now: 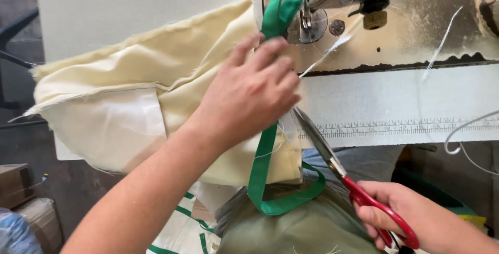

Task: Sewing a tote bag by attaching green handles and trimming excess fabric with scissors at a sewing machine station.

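Pressing the cream fabric [156, 82] flat with spread left hand [249, 95], keep the green strap [262, 165] taut; right hand [400, 215] grips red scissors [364, 194], blades near the strap.

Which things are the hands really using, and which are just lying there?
In use:
left hand on cream fabric
green strap
right hand holding red-handled scissors
sewing machine

Lying about:
cardboard box
white wire hook

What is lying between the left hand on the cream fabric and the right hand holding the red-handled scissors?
In the head view, between left hand and right hand lie the scissors' metal blades and a green ribbon strap.
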